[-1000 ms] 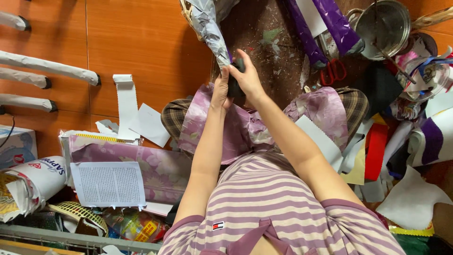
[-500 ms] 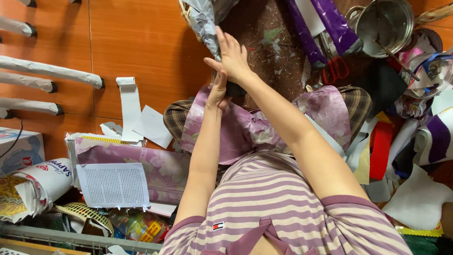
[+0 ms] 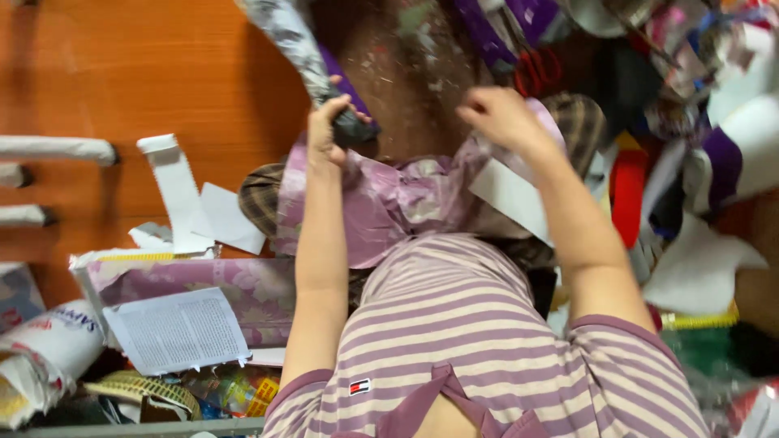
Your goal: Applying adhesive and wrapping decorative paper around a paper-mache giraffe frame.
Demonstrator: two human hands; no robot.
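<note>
The left hand [image 3: 326,130] is clenched around the lower end of a long grey-patterned paper-wrapped roll [image 3: 294,45], likely light, stiff and slippery, best gripped there, while the blurred right hand [image 3: 501,118], fingers curled, pinches thin lilac floral wrapping paper [image 3: 398,203] just below.

An orange wooden floor [image 3: 122,73] lies strewn with paper scraps [image 3: 231,217] and bright clutter [image 3: 682,162].

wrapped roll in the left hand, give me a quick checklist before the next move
1. Left hand has a firm grip on the wrapped roll: ok, fingers closed around its lower end.
2. Right hand empty: cannot tell, it is blurred.
3. Purple paper lies flat on the lap: not ok, it is crumpled.
4. White sheet clear of the roll: ok, it lies under the right forearm.
5. Floor free of clutter: not ok, scraps and paper crowd both sides.
</note>
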